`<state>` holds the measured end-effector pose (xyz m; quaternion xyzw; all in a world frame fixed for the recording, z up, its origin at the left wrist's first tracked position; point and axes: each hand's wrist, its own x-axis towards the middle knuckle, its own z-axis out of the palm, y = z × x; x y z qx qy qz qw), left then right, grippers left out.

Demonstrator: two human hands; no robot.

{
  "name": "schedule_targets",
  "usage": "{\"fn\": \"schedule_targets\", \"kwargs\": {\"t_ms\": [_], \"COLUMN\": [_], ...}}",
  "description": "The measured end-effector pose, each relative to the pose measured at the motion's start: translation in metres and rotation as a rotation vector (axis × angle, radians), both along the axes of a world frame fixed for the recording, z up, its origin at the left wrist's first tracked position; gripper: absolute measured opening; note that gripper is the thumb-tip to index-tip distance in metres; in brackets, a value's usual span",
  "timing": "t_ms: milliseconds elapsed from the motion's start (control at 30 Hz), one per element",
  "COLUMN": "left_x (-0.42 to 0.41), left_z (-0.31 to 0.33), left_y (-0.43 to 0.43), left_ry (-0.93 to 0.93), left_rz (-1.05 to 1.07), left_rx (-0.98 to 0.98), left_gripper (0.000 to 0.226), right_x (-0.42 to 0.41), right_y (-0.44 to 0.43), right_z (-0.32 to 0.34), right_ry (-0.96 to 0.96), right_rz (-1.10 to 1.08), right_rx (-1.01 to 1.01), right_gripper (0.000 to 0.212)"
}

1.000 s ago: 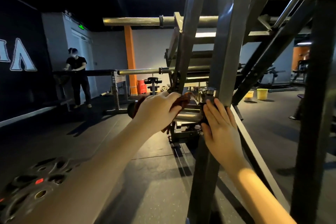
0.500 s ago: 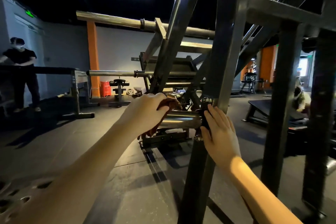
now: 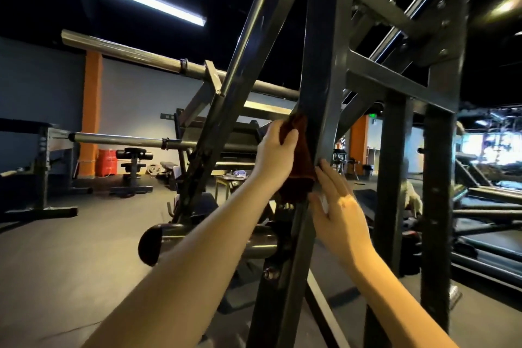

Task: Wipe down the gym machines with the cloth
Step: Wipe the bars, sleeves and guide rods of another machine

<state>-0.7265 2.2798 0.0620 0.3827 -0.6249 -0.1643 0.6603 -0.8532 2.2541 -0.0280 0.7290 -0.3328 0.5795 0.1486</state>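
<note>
The step in hand is judged to be the wiping of a plate-loaded machine's frame. The dark red cloth (image 3: 298, 175) is pressed against the near face of the dark steel upright (image 3: 324, 65), about midway up its visible length and above the chrome weight peg (image 3: 254, 240) that juts out to the left lower down. The cloth is gripped by the left hand (image 3: 275, 150): the fingers are curled over its upper part, and the loose lower edge is left hanging along the post. The left forearm is stretched up and forward from the lower left, with the wrist roughly in line with it. The right hand (image 3: 337, 206) is held flat just below and to the right of the cloth. Its fingers (image 3: 324, 171) are straight and close together, and nothing is grasped by them. Their tips appear to touch the upright at the cloth's lower right corner, as if the fabric were being held to the metal or the frame steadied. The right forearm is raised from the lower right at a steep slant. For the next move, a long stroke along the upright is thought to be called for, with firm pressure applied so that the cloth does not bunch or slip. The slanted rail (image 3: 240, 79) just to the left is likely to need the same treatment afterwards.
</note>
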Motion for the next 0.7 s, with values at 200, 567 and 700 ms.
{"fn": "schedule_targets", "kwargs": {"t_ms": [200, 567, 700], "left_x": [-0.028, -0.016, -0.017], "left_z": [-0.026, -0.009, 0.006], "left_y": [-0.032, -0.040, -0.044], "left_ry": [-0.095, -0.103, -0.109], "left_rz": [0.076, 0.071, 0.039], "left_rx": [-0.093, -0.041, -0.159], "left_gripper": [0.054, 0.055, 0.049], "right_x": [-0.012, -0.022, -0.025], "right_y": [0.000, 0.002, -0.005], "right_z": [0.000, 0.007, 0.029], "right_ry": [0.111, 0.162, 0.057], "right_rz": [-0.023, 0.100, 0.190], "right_rx": [0.293, 0.094, 0.018], "right_gripper": [0.036, 0.064, 0.063]}}
